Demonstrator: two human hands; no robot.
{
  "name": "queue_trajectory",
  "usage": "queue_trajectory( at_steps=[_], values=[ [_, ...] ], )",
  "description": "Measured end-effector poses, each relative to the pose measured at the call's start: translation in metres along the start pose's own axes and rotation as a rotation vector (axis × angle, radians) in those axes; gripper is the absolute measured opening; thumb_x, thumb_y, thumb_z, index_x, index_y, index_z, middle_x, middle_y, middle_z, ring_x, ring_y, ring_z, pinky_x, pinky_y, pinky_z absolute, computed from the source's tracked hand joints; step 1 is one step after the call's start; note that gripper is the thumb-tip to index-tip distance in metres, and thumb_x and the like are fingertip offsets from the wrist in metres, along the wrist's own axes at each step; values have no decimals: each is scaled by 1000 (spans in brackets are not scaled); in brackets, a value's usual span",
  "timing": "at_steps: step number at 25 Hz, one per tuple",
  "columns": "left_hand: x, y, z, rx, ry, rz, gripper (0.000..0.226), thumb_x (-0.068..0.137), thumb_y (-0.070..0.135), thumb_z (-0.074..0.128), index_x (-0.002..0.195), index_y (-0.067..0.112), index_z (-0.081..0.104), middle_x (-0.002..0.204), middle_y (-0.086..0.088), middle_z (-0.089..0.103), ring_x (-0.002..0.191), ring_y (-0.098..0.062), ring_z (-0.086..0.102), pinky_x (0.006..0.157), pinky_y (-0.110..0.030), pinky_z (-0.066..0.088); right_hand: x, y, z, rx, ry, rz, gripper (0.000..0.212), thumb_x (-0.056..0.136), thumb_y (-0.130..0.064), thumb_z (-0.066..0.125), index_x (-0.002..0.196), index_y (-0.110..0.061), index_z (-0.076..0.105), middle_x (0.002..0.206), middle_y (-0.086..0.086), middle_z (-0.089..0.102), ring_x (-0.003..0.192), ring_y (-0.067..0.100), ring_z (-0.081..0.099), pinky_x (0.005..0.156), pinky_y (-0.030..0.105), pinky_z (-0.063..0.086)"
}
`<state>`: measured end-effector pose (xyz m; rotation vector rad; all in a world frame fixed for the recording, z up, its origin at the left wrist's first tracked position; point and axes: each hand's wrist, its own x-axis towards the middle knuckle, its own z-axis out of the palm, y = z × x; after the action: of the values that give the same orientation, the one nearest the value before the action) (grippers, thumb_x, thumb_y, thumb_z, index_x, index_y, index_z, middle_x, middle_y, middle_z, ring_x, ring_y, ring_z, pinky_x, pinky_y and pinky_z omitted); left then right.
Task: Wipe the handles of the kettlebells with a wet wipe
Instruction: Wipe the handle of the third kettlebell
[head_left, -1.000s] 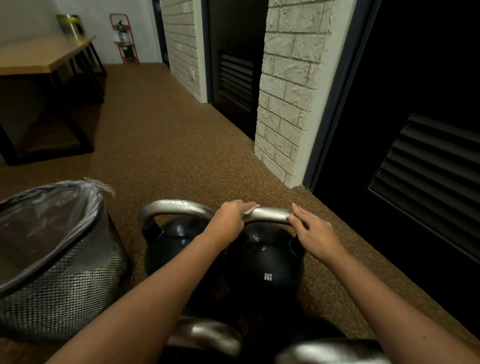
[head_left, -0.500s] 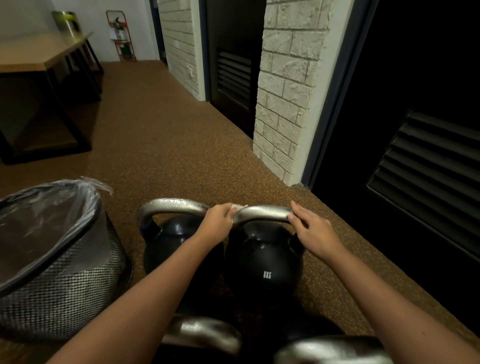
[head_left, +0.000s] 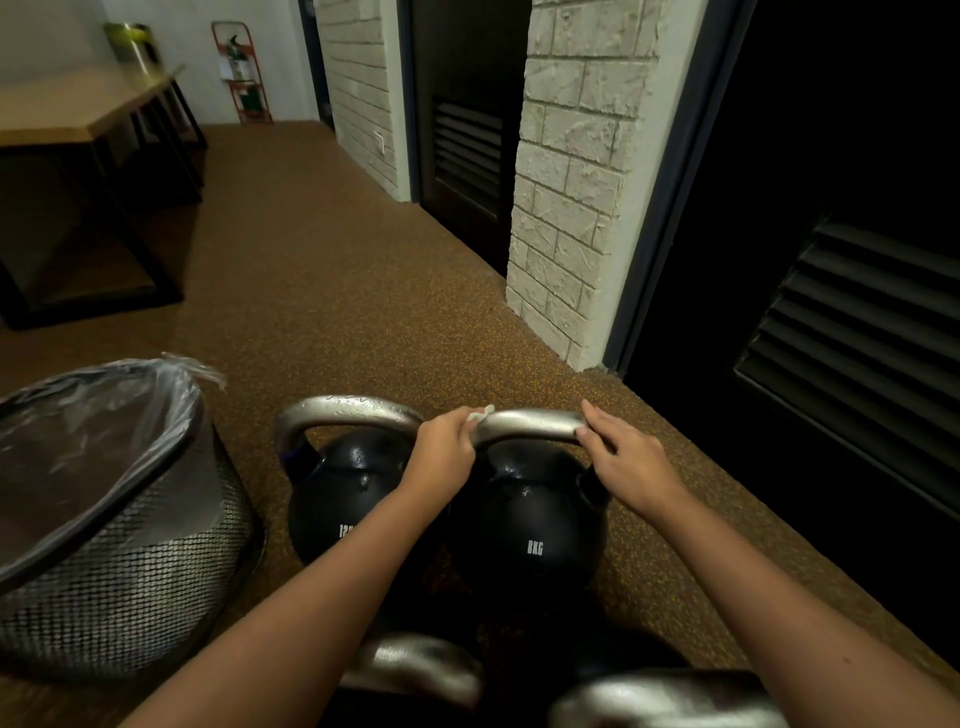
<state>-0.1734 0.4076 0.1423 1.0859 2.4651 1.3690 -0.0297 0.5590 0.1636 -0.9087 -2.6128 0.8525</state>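
Observation:
Two black kettlebells with silver handles stand side by side on the floor. The right one, marked 8KG (head_left: 530, 525), has a silver handle (head_left: 530, 422). My left hand (head_left: 444, 449) is closed over the left end of that handle, with a white wet wipe (head_left: 480, 414) peeking out under its fingers. My right hand (head_left: 623, 460) grips the handle's right end. The left kettlebell (head_left: 343, 499) stands untouched, and its handle (head_left: 345, 408) looks wet.
A mesh waste bin (head_left: 119, 561) lined with a clear bag stands at the left. Two more silver handles (head_left: 415, 667) show at the bottom edge. A white brick pillar (head_left: 566, 197) and dark louvred doors (head_left: 857, 332) run along the right. A table (head_left: 78, 114) is far left.
My left hand with the wipe has slid left along the 8KG handle, from about its middle to its left end. My right hand has stayed on the right end.

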Motion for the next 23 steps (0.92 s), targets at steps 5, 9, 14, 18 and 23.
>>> queue_trajectory(
  at_steps=[5, 9, 14, 18, 23],
  values=[
    [-4, 19, 3, -3, -38, 88, 29, 95, 10, 45, 117, 10, 63, 124, -3, 62, 121, -13, 51, 99, -9, 29, -3, 0, -1, -5, -10, -5, 47, 95, -39, 42, 141, -31, 36, 149, -5, 35, 139, 14, 29, 113, 29, 18],
    [3, 9, -1, 64, 13, -19, 29, 97, 14, 43, 116, 13, 65, 116, -4, 66, 114, -17, 56, 88, -13, 33, -1, -2, -2, 9, -1, -11, 47, 95, -39, 43, 141, -29, 38, 148, -4, 37, 138, 14, 31, 113, 28, 19],
    [-6, 25, 13, 114, -99, 190, 34, 91, 0, 46, 123, 6, 58, 134, -13, 52, 130, -22, 43, 110, -29, 30, -3, -5, -3, -3, -6, 10, 47, 96, -39, 41, 142, -29, 36, 149, -3, 36, 139, 15, 30, 113, 30, 19],
    [-8, 10, 13, 166, 12, 18, 40, 93, 2, 41, 130, 12, 52, 134, -12, 52, 128, -23, 46, 107, -35, 35, -3, -5, -2, -7, -4, 8, 47, 96, -40, 41, 142, -31, 35, 149, -5, 35, 139, 15, 29, 114, 31, 19],
    [-24, 51, 47, 198, 150, -209, 44, 95, 1, 33, 139, 8, 37, 147, -17, 32, 136, -29, 29, 107, -29, 27, 0, -4, 1, 8, 16, 19, 47, 95, -39, 42, 141, -29, 37, 148, -4, 37, 138, 16, 31, 114, 31, 20]
  ],
)
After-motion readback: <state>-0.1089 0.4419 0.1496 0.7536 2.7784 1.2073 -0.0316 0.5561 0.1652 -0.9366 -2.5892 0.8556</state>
